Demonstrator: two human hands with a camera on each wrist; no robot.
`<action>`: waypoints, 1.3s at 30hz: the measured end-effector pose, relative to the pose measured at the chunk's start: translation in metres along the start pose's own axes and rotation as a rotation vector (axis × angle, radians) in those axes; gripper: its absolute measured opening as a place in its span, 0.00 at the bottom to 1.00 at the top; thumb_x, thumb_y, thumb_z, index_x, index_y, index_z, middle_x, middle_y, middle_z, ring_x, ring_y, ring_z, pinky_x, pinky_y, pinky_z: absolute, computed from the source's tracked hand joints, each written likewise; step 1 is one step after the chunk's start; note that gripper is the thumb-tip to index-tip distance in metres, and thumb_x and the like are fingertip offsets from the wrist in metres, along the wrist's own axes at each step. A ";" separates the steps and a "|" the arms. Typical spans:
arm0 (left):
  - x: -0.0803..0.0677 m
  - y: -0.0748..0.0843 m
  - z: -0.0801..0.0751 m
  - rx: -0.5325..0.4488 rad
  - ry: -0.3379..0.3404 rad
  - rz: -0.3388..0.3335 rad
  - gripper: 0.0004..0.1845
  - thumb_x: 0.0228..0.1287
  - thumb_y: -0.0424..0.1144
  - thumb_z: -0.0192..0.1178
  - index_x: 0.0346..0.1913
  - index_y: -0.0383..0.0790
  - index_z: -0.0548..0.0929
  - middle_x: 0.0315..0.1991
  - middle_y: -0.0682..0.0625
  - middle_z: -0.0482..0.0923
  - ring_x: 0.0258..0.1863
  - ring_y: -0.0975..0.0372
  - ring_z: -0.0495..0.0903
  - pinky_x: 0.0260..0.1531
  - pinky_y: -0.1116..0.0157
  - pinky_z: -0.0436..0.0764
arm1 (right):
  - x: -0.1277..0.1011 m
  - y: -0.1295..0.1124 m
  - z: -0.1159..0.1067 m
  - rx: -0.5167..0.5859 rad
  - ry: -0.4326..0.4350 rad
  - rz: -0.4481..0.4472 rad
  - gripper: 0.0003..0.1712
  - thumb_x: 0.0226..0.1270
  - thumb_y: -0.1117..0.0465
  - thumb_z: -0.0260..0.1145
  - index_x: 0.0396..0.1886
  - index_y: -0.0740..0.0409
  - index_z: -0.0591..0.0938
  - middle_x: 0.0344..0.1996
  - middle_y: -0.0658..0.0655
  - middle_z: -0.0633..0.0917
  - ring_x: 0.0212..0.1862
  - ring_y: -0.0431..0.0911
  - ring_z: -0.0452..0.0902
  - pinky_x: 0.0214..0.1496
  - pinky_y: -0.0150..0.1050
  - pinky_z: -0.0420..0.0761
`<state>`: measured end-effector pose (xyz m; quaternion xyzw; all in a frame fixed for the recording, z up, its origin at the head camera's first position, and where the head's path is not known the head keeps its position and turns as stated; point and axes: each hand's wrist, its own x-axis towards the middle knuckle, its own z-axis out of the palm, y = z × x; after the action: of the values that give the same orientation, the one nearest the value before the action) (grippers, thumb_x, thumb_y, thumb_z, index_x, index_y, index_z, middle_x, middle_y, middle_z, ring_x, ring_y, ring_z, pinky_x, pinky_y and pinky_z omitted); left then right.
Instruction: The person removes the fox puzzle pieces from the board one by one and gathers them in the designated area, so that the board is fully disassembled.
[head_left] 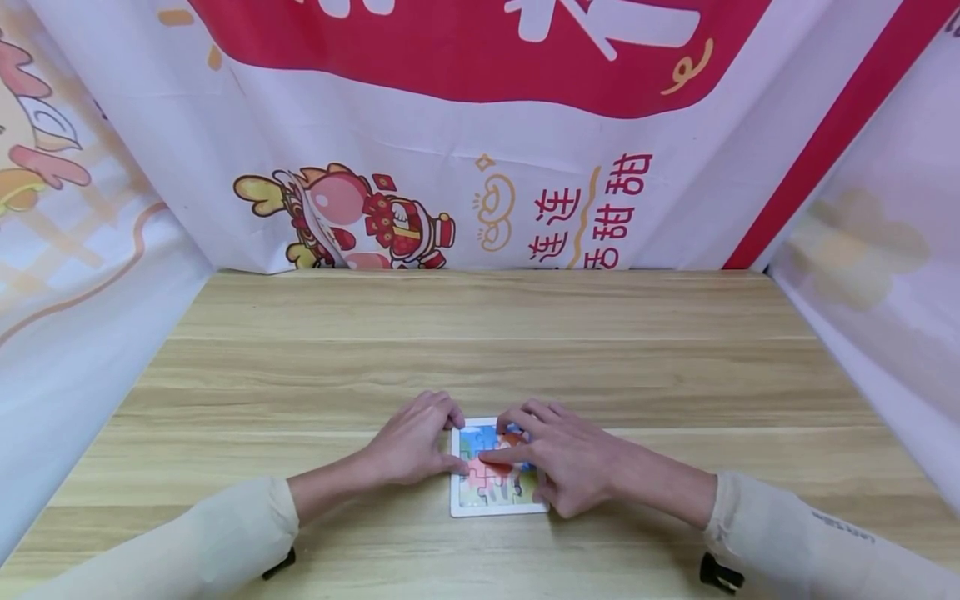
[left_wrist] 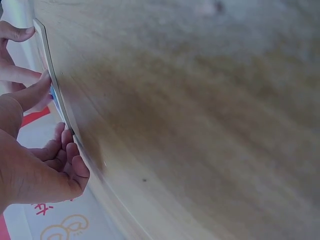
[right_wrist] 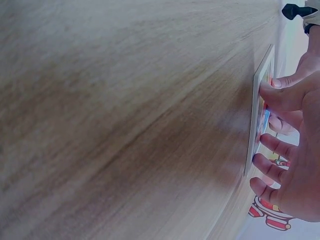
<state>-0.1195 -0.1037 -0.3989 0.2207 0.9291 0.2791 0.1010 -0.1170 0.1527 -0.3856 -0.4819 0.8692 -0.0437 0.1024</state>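
Observation:
A small jigsaw puzzle (head_left: 476, 493) in a white frame lies flat on the table, its pieces forming a colourful picture. At its left side, my left hand (head_left: 411, 443) holds the frame, thumb on the left edge and curled fingers at the far left corner. My right hand (head_left: 576, 460) reaches over the right half, with one extended finger touching the middle of the picture. In the right wrist view, the other fingers of that hand (right_wrist: 272, 170) are spread loosely along the board's edge. The right hand hides part of the picture.
The wood-grain table (head_left: 480, 358) extends around the puzzle on all sides. A white and red printed cloth (head_left: 420, 117) hangs along the back, with more printed cloth (head_left: 855, 250) at both sides. Pale sleeves (head_left: 225, 533) cover both forearms.

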 end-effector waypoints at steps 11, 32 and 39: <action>0.000 0.000 -0.002 -0.014 -0.005 -0.008 0.26 0.47 0.44 0.84 0.44 0.40 0.81 0.40 0.54 0.76 0.46 0.60 0.73 0.52 0.55 0.76 | 0.000 0.000 -0.001 -0.002 -0.006 0.002 0.45 0.56 0.59 0.71 0.77 0.34 0.72 0.72 0.55 0.69 0.70 0.53 0.62 0.71 0.57 0.68; -0.001 0.000 0.000 -0.017 0.024 0.005 0.27 0.45 0.44 0.84 0.45 0.40 0.80 0.40 0.54 0.75 0.46 0.60 0.73 0.53 0.54 0.77 | -0.001 -0.001 -0.002 -0.003 -0.009 0.007 0.45 0.58 0.58 0.71 0.77 0.33 0.71 0.72 0.55 0.68 0.71 0.53 0.62 0.70 0.58 0.68; -0.002 0.001 0.002 -0.004 0.076 0.029 0.27 0.43 0.43 0.85 0.43 0.40 0.81 0.40 0.54 0.77 0.44 0.61 0.74 0.52 0.55 0.79 | -0.001 -0.001 -0.002 -0.014 0.004 -0.004 0.45 0.56 0.58 0.71 0.76 0.33 0.72 0.72 0.55 0.69 0.70 0.53 0.63 0.69 0.57 0.69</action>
<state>-0.1171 -0.1028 -0.3995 0.2232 0.9284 0.2906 0.0619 -0.1164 0.1532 -0.3837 -0.4841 0.8687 -0.0387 0.0971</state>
